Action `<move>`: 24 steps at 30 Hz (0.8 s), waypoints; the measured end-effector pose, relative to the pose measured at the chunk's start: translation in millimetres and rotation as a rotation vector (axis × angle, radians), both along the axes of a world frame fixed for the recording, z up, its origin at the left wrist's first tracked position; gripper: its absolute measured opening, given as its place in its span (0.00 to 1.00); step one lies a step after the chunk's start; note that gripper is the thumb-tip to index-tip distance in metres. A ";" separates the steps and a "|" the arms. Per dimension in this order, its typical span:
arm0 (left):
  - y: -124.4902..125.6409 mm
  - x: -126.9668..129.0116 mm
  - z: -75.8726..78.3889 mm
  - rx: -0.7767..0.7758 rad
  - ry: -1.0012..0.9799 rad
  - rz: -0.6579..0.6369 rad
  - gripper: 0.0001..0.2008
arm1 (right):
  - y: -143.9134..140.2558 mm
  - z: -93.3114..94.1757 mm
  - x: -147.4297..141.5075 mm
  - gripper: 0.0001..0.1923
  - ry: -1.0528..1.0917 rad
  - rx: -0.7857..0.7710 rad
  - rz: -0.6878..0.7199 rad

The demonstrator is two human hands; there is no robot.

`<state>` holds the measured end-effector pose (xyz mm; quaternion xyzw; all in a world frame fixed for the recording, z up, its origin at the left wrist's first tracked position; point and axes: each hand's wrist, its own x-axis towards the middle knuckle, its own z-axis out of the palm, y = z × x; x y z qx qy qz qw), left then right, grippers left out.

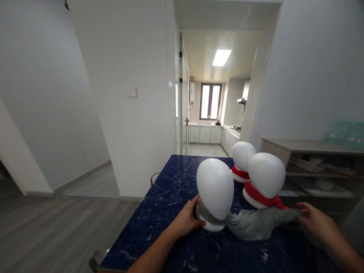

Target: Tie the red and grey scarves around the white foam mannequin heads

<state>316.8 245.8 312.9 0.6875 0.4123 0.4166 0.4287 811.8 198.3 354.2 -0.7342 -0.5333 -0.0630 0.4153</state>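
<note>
A smooth white mannequin head (215,187) stands upright on the dark blue marbled table (153,220) in front of me. Round its neck goes a thin grey scarf (253,224), whose loose length stretches out to the right above the tabletop. My left hand (190,215) grips the neck and base of this head from the left, its far fingers hidden behind the neck. Out at the right, my right hand (315,220) pinches the far end of the grey scarf between thumb and fingers.
Just to the right stands a second white mannequin head (266,174) with a red scarf (260,195) at its neck. Behind it is a third head (243,156), also with red cloth. A shelf unit (309,146) holding dishes stands right of the table; a doorway opens onto a kitchen ahead.
</note>
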 end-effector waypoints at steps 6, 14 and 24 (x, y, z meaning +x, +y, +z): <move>2.2 1.4 -3.3 0.019 -0.045 -0.008 0.46 | -21.8 -37.9 -164.0 0.24 0.104 -0.126 0.480; 8.8 -2.4 -14.7 0.012 -0.062 0.031 0.42 | 49.9 -72.3 -259.0 0.41 0.617 -0.017 0.875; 6.4 -7.6 -11.9 0.149 0.246 -0.205 0.38 | 10.9 -84.9 -227.3 0.45 0.639 0.068 0.682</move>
